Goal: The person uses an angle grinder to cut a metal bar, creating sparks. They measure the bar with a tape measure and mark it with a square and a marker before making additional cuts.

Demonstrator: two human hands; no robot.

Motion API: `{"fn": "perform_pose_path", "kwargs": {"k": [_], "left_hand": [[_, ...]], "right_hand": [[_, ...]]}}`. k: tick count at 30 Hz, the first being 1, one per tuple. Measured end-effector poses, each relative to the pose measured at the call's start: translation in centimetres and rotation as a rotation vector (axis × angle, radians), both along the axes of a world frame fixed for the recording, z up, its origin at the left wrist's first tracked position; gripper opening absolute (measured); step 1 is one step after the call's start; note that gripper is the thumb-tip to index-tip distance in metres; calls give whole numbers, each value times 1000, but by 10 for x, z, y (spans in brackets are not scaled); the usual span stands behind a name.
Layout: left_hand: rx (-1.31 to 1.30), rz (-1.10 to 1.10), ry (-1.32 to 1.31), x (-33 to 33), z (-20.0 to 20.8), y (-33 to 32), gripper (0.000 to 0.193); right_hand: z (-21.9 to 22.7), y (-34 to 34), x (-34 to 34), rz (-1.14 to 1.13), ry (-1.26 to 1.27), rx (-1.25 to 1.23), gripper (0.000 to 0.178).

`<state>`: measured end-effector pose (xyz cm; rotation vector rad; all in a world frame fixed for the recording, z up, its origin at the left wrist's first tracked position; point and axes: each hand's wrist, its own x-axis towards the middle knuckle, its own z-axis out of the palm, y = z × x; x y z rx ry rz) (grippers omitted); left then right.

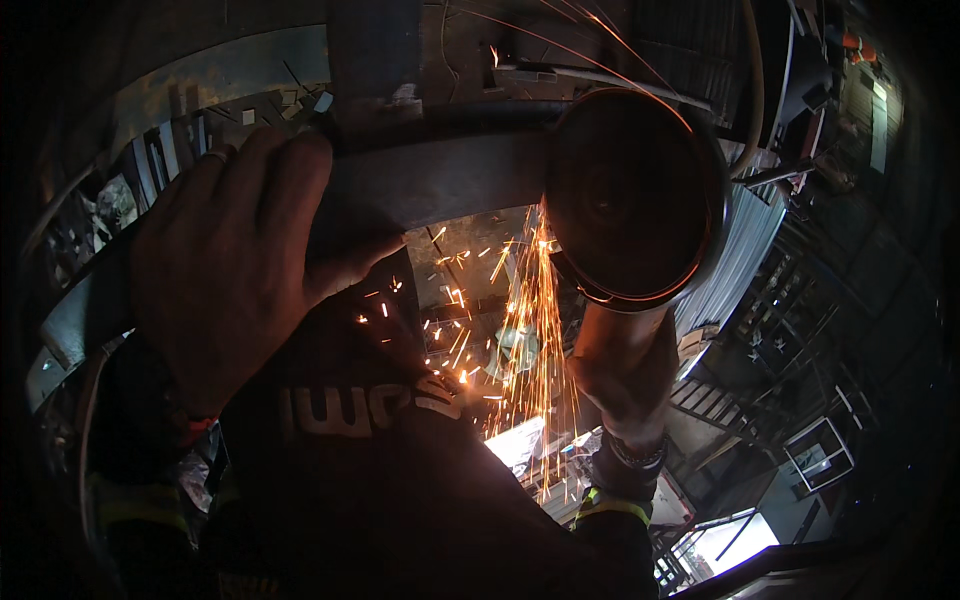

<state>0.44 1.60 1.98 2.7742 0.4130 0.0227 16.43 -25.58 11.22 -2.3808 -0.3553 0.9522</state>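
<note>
My left hand is wrapped over a long, flat grey metal bar, its thumb along the near edge. The bar runs across the view from the lower left to the upper middle. My right hand grips an angle grinder below its round dark disc; most of the grinder's body is hidden behind the disc and the hand. At the bar's right end the disc's edge meets the metal. Orange sparks stream downward from there, and a few streaks fly off at the top.
Corrugated metal sheeting stands behind the grinder on the right. Lower right are a small square metal frame and a slatted rack. Metal strips and scraps lie at the upper left. Much of the surroundings is dark.
</note>
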Motion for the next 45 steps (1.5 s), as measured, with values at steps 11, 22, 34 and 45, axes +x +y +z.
{"fn": "perform_pose_path", "kwargs": {"k": [11,22,34,45], "left_hand": [[18,16,-61,11,1,5,74],[-476,-915,-596,61,46,-115,54],[-388,-586,-627,128,58,-190,63],[-568,493,-172,-42,-82,-169,17]], "right_hand": [[-12,-48,-4,-529,52,620,79],[-6,-59,-25,-817,200,1264,66],[-22,-85,81,-546,391,1509,64],[-65,-133,242,-581,712,1266,54]]}}
